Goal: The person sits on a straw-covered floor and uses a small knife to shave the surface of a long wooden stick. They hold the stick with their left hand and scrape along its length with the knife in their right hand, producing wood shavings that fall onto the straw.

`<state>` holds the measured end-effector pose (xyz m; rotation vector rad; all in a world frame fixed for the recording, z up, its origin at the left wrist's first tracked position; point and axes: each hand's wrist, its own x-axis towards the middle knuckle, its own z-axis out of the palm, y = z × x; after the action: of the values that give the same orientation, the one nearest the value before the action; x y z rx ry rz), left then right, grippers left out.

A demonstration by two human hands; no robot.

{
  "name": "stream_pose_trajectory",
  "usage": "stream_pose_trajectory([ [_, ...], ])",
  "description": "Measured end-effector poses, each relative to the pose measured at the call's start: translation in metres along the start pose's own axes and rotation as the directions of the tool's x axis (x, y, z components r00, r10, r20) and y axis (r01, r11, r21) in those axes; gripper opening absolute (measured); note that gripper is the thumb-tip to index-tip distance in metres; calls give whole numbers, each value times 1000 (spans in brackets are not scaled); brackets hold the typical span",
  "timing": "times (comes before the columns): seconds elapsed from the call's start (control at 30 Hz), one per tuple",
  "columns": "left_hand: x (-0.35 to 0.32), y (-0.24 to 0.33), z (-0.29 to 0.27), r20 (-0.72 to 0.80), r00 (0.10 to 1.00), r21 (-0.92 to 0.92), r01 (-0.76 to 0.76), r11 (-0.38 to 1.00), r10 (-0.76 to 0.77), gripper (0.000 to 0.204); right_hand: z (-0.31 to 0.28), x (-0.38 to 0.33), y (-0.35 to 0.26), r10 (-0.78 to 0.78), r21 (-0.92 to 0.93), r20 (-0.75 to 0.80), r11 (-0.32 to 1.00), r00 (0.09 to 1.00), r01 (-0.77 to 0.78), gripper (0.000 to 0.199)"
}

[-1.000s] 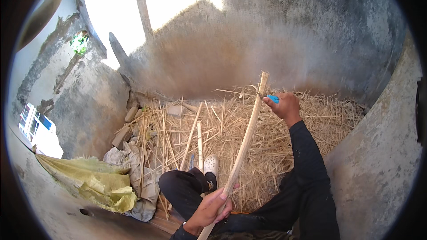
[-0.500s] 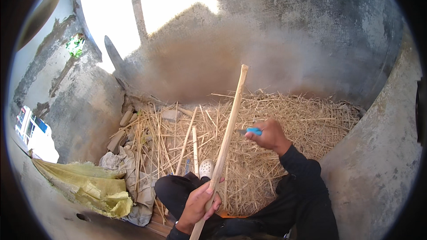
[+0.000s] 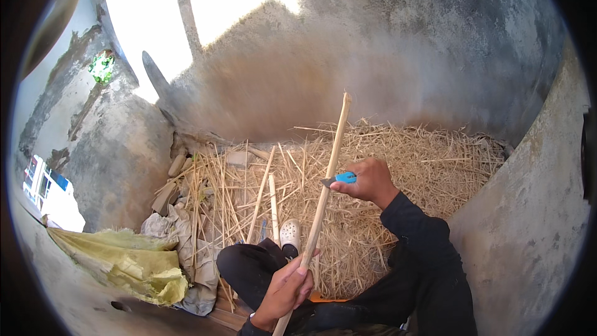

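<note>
My left hand [image 3: 287, 290] is closed around the lower part of a long pale wooden stick [image 3: 323, 202], which slants up and slightly right in front of me. My right hand [image 3: 370, 182] grips a utility knife [image 3: 344, 178] with a bright blue handle. Its short dark blade meets the stick, or lies just over it, somewhat above the middle; exact contact is hard to make out. The stick's lower end runs past my left hand to the picture's lower edge.
Straw-like shavings [image 3: 410, 168] cover much of the floor. Two pale sticks [image 3: 273, 205] lie beside my white clog [image 3: 290, 234]. At the left are a yellow woven sack [image 3: 124, 260] and crumpled cloth [image 3: 196, 267]. Concrete walls [image 3: 435, 50] stand ahead and to the right.
My right hand has moved left and a little up, bringing the knife from beside the stick to it. The stick's upper end has shifted slightly right.
</note>
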<state>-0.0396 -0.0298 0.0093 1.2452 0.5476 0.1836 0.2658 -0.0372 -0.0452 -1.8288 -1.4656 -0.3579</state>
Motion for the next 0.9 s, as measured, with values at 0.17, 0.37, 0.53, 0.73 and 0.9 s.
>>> stream_pose_trajectory([
  [0.17, -1, -4, 2, 51, 999, -73, -9, 997, 13, 49, 9, 12, 31, 150, -23, -21, 988, 988, -151, 77],
  [0.37, -5, -7, 3, 40, 999, -99, 21, 995, -17, 50, 18, 20, 57, 126, -122, -110, 983, 986, -139, 75],
  [0.53, -11, -11, 3, 71, 997, -118, 43, 992, -35, 52, 7, 28, 85, 250, -165, -85, 951, 965, -261, 79],
  [0.73, -49, -8, 22, 53, 943, -63, 331, 941, -328, 25, -26, 19, 192, 699, -73, -286, 667, 656, -742, 82],
  [0.9, -8, -19, -28, 33, 999, -174, 25, 984, -19, 52, -37, 16, 136, 564, 29, -192, 821, 803, -570, 80],
])
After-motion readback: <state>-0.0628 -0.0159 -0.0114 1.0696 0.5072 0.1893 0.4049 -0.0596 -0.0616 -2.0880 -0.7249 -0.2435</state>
